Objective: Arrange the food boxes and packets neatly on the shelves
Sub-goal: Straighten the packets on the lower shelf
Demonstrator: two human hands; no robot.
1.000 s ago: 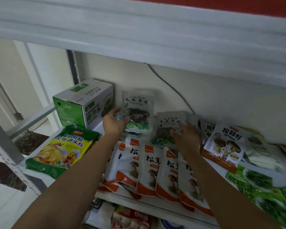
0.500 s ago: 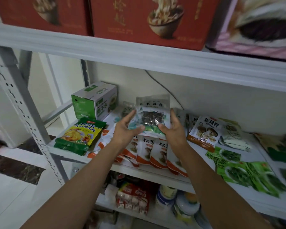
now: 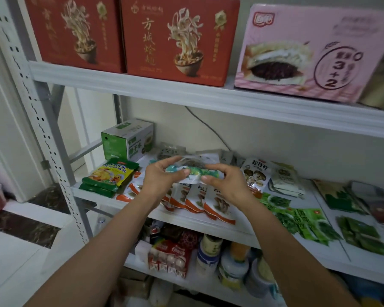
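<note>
My left hand (image 3: 162, 177) and my right hand (image 3: 225, 182) both grip a clear fungus packet with a green base (image 3: 196, 168), tilted nearly flat above the middle shelf (image 3: 208, 220). Below it lies a row of white-and-orange mushroom packets (image 3: 200, 198). A yellow-green seasoning packet (image 3: 111, 175) sits at the shelf's left, with a green-white box (image 3: 128, 139) behind it. A mushroom packet (image 3: 256, 176) and green vegetable packets (image 3: 302, 220) lie to the right. More fungus packets (image 3: 169, 150) lean at the back.
Two red noodle boxes (image 3: 177, 38) and a pink bread box (image 3: 306, 52) stand on the upper shelf. Jars and a red egg pack (image 3: 171, 257) fill the lower shelf. A perforated grey upright (image 3: 42, 129) frames the left side. A cable (image 3: 206, 127) runs down the back wall.
Both hands lifted a fungus packet from the back of the shelf, brought it forward and tipped it from upright to nearly flat. The view pulled back and rose.
</note>
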